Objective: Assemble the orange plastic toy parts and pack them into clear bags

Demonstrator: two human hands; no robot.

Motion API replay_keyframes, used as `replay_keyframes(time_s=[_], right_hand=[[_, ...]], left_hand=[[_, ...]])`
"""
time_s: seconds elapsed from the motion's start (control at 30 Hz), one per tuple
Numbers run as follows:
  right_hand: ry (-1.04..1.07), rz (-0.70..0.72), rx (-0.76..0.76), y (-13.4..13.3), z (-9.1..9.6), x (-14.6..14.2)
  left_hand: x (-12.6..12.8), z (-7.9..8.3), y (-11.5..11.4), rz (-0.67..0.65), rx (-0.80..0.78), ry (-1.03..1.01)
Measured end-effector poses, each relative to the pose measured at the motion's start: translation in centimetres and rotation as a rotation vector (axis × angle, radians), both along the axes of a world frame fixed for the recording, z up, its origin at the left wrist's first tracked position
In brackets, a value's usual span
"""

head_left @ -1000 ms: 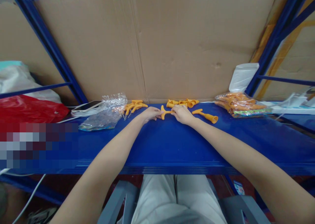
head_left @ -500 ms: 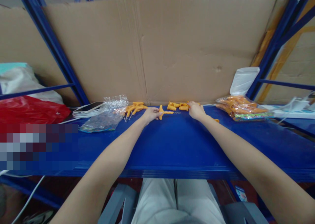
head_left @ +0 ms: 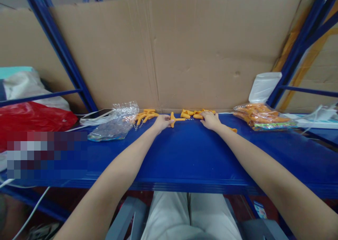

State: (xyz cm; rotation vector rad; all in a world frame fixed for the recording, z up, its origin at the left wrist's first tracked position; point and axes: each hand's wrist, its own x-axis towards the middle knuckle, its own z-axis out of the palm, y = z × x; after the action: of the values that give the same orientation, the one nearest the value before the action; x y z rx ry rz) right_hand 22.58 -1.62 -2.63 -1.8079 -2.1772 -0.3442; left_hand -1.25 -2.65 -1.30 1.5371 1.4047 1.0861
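Observation:
My left hand point(head_left: 161, 122) is closed on an orange corkscrew point(head_left: 173, 120). Its T-shaped handle is between my fingers, and the thin metal spiral points right along the blue shelf. My right hand point(head_left: 210, 120) lies palm down over a row of hollow orange plastic pieces point(head_left: 187, 113), fingers apart, and partly covers those at the right end. Just left of my left hand is a pile of similar orange corkscrews point(head_left: 146, 116) with their spirals showing. Another orange piece point(head_left: 233, 130) peeks out behind my right wrist.
A crumpled clear bag point(head_left: 112, 127) and white cables point(head_left: 96, 119) lie at the left. On the right sits a clear bag full of orange pieces point(head_left: 264, 116), below a white pouch point(head_left: 264, 87). Cardboard point(head_left: 211, 53) closes off the back, between blue posts.
My right hand has shifted slightly toward me over the orange pieces, its fingers now lower and more spread. My left hand keeps the corkscrew in nearly the same place.

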Motion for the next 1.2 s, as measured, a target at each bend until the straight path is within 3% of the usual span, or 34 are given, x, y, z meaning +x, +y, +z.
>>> replay_keyframes(time_s=[0.3,0.57,0.87,1.2], right_hand=[[-0.006,-0.02,0.048,-0.6,0.3,-0.7],[0.359,0.08,0.12,0.0,3.2,0.4],[0.624,0.252,-0.078,-1.6,1.7,2.3],[0.747,0.358,-0.218,-2.0,1.9,2.6]], left_hand=[[-0.1,0.4,-0.3,-0.003,-0.038,-0.024],[-0.4,0.0,0.4,-0.008,-0.046,-0.007],[-0.9,0.0,0.2,-0.053,-0.045,-0.052],[-1.2,0.2,0.1,-0.039,-0.051,-0.101]])
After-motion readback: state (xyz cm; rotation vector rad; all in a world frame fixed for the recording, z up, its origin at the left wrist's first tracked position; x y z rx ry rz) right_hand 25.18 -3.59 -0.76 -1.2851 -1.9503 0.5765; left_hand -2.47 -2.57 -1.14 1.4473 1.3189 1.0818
